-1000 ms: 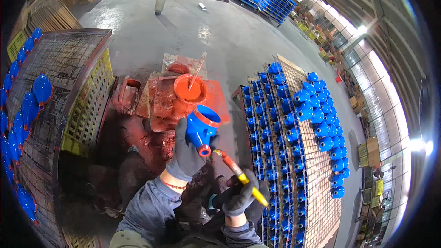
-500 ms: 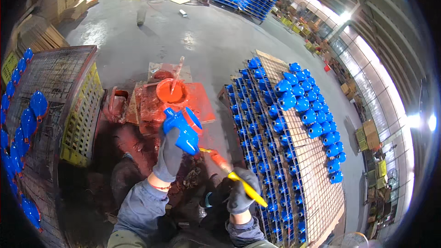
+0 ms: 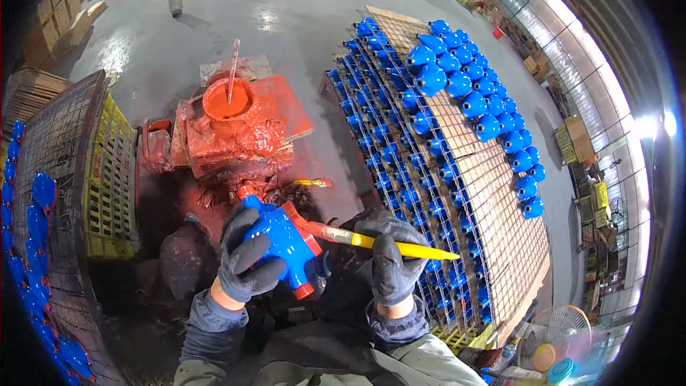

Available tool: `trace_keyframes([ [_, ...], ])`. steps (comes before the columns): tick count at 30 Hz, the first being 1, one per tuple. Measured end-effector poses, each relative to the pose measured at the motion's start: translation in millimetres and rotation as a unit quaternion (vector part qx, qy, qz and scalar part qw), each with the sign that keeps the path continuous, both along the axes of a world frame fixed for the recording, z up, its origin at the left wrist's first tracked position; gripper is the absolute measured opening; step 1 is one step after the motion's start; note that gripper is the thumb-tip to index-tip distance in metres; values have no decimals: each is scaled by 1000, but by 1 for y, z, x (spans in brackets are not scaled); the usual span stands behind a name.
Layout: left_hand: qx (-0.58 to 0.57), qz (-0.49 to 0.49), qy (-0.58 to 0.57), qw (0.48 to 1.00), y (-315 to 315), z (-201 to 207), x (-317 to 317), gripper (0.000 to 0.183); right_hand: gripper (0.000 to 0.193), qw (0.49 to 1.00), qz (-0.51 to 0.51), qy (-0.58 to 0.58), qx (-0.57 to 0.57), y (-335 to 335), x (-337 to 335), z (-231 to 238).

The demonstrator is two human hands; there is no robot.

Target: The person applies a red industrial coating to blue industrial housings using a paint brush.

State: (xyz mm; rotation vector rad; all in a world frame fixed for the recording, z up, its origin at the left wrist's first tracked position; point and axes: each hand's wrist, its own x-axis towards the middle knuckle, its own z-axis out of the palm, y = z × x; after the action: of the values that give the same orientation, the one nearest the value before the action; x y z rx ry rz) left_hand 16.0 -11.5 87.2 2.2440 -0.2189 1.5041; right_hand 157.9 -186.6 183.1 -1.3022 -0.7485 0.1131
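Note:
My left hand [image 3: 246,254], in a dark grey glove, is closed around a glossy blue metal casting [image 3: 275,234] with short pipe-like ends. Red paint covers its two end rims and the rim of its wide round opening, which is turned toward the right. In my gloved right hand [image 3: 393,251] is a paintbrush [image 3: 421,250], its yellow handle pointing right. The brush's red-coated bristles meet the wide rim of the casting. Beyond the casting, a bucket of red paint [image 3: 246,109] with a stick [image 3: 234,68] in it stands on a paint-caked stand [image 3: 243,144].
To my right are stacked wire racks [image 3: 493,243] loaded with many blue castings [image 3: 457,84]. A mesh-topped rack [image 3: 53,136] with more blue parts stands left, beside a yellow crate [image 3: 114,179]. Another yellow-handled brush [image 3: 309,182] lies near the stand. A fan [image 3: 554,336] is at lower right.
The casting has come nearer to me and been turned, its wide opening now facing right. The brush has shifted from the casting's lower end to the wide rim. My view has tilted downward.

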Motion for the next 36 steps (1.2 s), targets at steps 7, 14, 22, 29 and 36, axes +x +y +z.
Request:
trace_keyframes([
  [7, -108, 109, 90, 984, 3, -3, -1, 60, 19, 996, -64, -35, -43, -7, 4, -38],
  [14, -162, 144, 111, 970, 4, -5, 7, 69, 10, 970, 46, -239, -17, 10, -6, -32],
  [22, -163, 167, 95, 968, 11, -2, 0, 67, 18, 986, 34, -160, -15, 6, -7, -38],
  [29, 61, 122, 56, 989, 3, 12, -29, 45, 19, 993, -47, 102, 44, 4, -10, 9],
  [36, 187, 122, 115, 968, -25, 43, -48, 52, 10, 997, 67, 25, -1, -16, -17, 38],
])
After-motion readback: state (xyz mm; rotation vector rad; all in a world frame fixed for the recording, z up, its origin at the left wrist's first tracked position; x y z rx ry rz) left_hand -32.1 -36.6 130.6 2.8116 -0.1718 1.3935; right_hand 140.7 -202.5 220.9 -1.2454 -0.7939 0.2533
